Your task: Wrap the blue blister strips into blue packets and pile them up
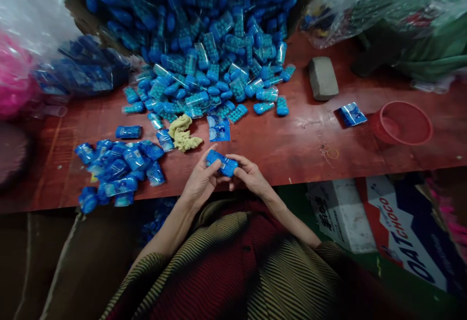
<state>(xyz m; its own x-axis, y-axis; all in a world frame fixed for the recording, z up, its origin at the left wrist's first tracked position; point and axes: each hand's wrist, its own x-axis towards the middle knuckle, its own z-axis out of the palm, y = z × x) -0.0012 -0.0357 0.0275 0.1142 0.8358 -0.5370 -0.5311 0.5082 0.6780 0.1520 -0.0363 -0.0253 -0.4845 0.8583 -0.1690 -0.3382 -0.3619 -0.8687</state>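
Between my two hands, just over the table's near edge, is a small bottle wrapped in a blue printed sleeve (223, 163). My left hand (202, 176) grips its left end, the thumb lying on top. At the right end, the fingers of my right hand (251, 174) pinch it. Beyond the hands lies a flat blue printed sleeve (219, 129), beside a crumpled yellow cloth (183, 134). Wrapped blue bottles (120, 167) form a pile on the left. Farther back, many clear bottles of blue balls (204, 86) are heaped.
The red table (277, 150) also bears a grey block (323, 78), a stack of blue sleeves (351, 114), a red plastic basket (403, 123) and a rubber band (332, 153). Plastic bags stand at both back corners. A printed carton (404, 232) lies below the table at right.
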